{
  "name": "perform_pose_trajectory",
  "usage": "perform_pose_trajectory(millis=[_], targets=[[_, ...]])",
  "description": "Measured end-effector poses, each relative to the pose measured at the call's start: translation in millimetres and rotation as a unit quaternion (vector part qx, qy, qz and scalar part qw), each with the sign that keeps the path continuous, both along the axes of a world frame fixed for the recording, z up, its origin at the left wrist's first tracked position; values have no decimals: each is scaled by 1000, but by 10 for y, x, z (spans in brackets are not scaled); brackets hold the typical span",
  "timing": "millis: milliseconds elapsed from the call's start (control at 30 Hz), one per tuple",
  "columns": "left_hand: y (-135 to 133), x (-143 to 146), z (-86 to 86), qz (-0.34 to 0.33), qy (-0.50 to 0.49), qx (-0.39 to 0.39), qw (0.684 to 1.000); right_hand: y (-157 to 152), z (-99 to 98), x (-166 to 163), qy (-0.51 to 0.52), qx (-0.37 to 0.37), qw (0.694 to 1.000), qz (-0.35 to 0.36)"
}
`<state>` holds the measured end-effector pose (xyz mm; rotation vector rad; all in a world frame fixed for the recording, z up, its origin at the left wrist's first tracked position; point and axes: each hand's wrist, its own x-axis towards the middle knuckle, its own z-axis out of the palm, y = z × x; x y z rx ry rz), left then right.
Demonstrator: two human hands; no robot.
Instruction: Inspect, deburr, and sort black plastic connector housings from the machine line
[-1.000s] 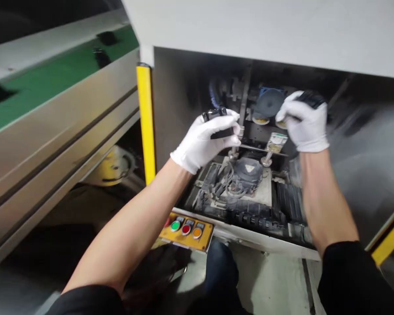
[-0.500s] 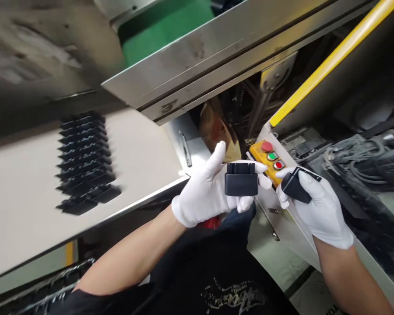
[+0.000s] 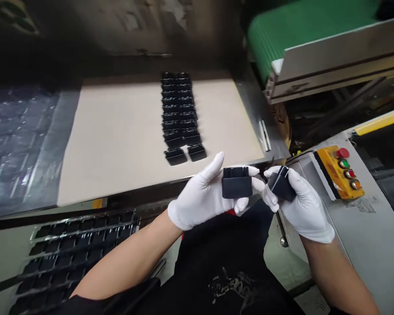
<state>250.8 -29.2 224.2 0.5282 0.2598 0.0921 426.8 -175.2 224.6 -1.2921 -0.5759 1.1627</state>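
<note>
My left hand (image 3: 205, 192), in a white glove, holds a black plastic housing (image 3: 237, 187) across its fingers, with the thumb raised away from it. The housing's stepped edge faces up. Just to the right, my gloved right hand (image 3: 302, 201) grips a second black plastic housing (image 3: 281, 183) between thumb and fingers, tilted. The fingertips of both hands are close together, in front of the table edge. Beyond them, two columns of similar black housings (image 3: 179, 109) stand in close rows on a beige table mat (image 3: 118, 127). The nearest pair sits slightly apart from the rows.
A green conveyor belt (image 3: 308, 26) runs at upper right. A yellow control box (image 3: 339, 173) with coloured buttons is mounted on a grey cabinet at right. A pen-like object (image 3: 264, 135) lies by the mat's right edge. Lower left, a tray (image 3: 75, 253) holds several black pieces.
The view has swung left, bringing more of the table and the lower tray into sight. My right hand has moved closer to my left. Both hands keep hold of their housings.
</note>
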Motion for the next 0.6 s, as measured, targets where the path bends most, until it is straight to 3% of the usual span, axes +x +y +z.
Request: perform_pose_trajectory(millis=[167, 267, 333, 400, 500, 600], targets=[[411, -798, -31, 95, 31, 41, 994, 677, 174, -479, -91, -15, 989, 118], [794, -1319, -63, 195, 109, 173, 959, 1363, 336, -785, -232, -3, 957, 177], [1096, -1637, -125, 267, 182, 294, 900, 1897, 359, -1012, -350, 43, 911, 213], [1384, -1884, -224, 315, 256, 397, 823, 2415, 285, -1230, -466, 102, 841, 255], [1687, -2098, -395, 326, 347, 493, 728, 3005, 51, -1488, -572, 145, 741, 320], [1832, -2196, -508, 302, 391, 573, 653, 3306, -195, -1649, -593, 139, 709, 356]])
